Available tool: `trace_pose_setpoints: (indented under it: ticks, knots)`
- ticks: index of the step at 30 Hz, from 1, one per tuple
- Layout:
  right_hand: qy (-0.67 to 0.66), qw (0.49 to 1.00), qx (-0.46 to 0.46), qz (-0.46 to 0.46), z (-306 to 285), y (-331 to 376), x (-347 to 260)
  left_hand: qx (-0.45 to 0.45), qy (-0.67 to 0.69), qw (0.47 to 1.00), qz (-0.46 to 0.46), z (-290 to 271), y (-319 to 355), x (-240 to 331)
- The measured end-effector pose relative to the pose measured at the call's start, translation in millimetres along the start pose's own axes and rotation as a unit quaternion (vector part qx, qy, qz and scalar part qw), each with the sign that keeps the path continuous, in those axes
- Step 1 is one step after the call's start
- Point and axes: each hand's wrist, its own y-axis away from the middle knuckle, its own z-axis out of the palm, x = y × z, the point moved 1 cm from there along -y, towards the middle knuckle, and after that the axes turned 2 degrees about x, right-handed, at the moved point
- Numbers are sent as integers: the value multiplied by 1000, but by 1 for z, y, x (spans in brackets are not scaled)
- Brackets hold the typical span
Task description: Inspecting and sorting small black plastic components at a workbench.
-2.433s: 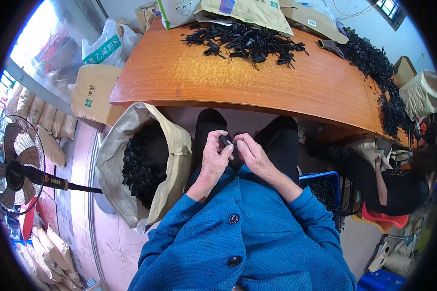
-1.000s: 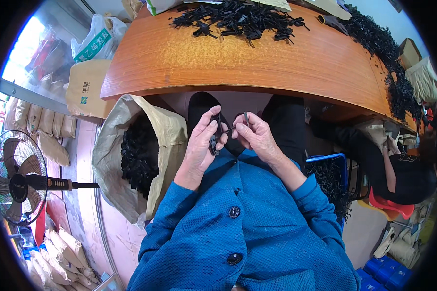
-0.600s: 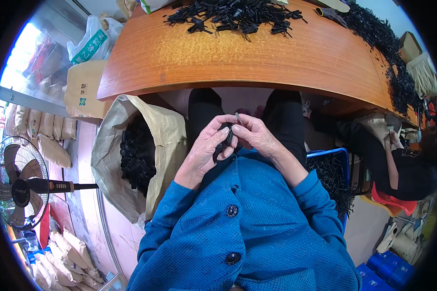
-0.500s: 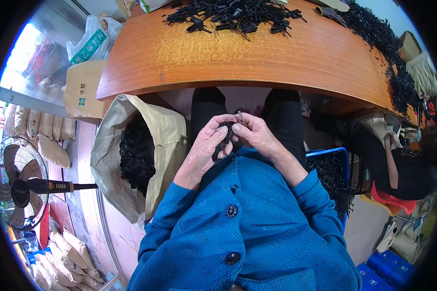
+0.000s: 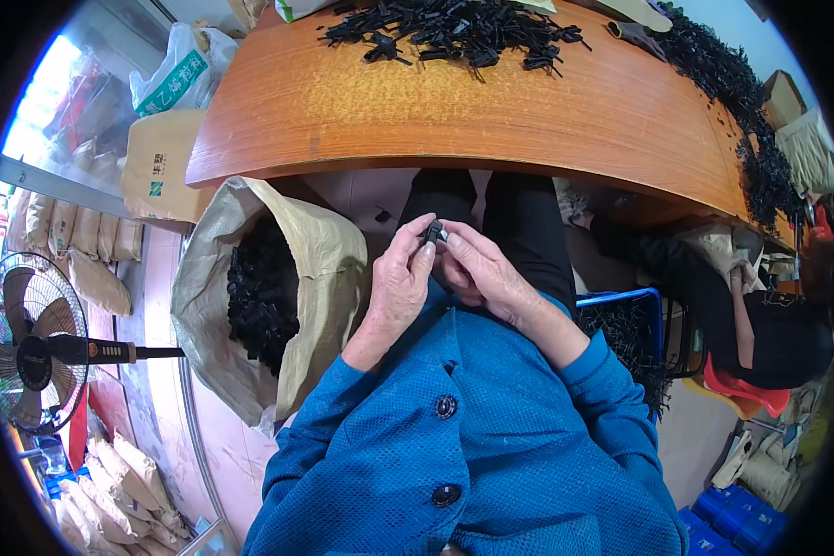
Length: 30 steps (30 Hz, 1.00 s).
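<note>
Seemingly midway: left hand (image 5: 400,280) and right hand (image 5: 489,273) pinch a black part (image 5: 433,232); left sack (image 5: 329,264) partly filled, heap (image 5: 473,35) on far worktop (image 5: 389,120) remaining.

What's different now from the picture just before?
The left leg has moved right, closer to the right leg. The left hand now pinches a black piece up at its fingertips; before, something black sat lower in its fingers. The right hand is still close beside it, but its thin grey strip no longer shows clearly. The black pile, open sack and fan stayed put.
</note>
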Motion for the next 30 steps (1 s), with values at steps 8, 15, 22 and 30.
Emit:
trace_pose_setpoints:
  ticks: [8,15,22,30]
  knots:
    - [17,1000,11,9,8,-1,0,16,-35,999,25,3,3,-1]
    - [7,1000,21,-8,10,-2,2,31,-44,997,48,7,3,1]
    - [27,999,34,-27,8,-7,4,83,-98,982,139,12,1,3]
    - [91,993,-11,72,11,-16,-4,68,-142,982,106,-4,6,3]
